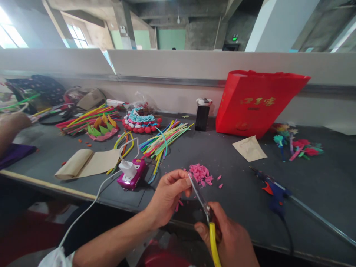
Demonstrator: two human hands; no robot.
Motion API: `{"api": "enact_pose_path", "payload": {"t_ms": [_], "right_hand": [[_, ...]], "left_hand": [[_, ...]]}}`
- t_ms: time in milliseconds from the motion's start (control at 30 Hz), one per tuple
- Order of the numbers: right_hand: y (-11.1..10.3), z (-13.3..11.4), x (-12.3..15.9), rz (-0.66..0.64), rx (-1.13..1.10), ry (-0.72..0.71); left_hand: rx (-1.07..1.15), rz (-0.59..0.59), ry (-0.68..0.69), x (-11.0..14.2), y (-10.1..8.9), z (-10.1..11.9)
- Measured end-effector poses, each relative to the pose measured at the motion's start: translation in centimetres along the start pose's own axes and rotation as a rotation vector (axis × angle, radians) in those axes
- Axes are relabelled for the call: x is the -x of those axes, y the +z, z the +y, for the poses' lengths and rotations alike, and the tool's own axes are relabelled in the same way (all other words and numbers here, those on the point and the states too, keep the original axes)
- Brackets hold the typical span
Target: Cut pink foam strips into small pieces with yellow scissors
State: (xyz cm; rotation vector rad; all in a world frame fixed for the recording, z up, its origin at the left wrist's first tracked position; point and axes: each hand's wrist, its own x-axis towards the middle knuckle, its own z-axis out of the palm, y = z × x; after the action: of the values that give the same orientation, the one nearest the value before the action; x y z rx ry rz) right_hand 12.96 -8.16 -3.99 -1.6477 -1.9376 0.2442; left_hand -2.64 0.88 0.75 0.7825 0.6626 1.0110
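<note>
My right hand [235, 237] is wrapped round a pair of scissors [213, 239] with yellow handles. Their metal blades point up and left, the tips touching or very near the fingers of my left hand [165, 200]. That hand is closed in a pinch, and whatever lies between its thumb and forefinger is too small or hidden to name. Just beyond the blades is a pile of small pink cut pieces [199, 174] on the dark table [222, 155]. A few more pink bits lie below my left hand near the table edge.
A purple power socket [132, 176] with a white cable stands left, beside a brown paper roll [89, 165] and colourful pipe cleaners [167, 139]. At the back are a bottle [203, 115] and red bag [256, 105]. A glue gun [275, 194] lies right. Another person's hand [13, 124] is far left.
</note>
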Motion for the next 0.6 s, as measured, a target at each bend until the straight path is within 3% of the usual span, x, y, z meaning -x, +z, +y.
{"api": "enact_pose_path", "payload": {"t_ms": [267, 600], "right_hand": [[0.08, 0.16, 0.33, 0.008, -0.012, -0.028], [0.60, -0.17, 0.75, 0.049, -0.010, 0.044]], "left_hand": [[-0.030, -0.030, -0.005, -0.06, -0.22, 0.01], [-0.044, -0.034, -0.005, 0.03, -0.23, 0.01]]}}
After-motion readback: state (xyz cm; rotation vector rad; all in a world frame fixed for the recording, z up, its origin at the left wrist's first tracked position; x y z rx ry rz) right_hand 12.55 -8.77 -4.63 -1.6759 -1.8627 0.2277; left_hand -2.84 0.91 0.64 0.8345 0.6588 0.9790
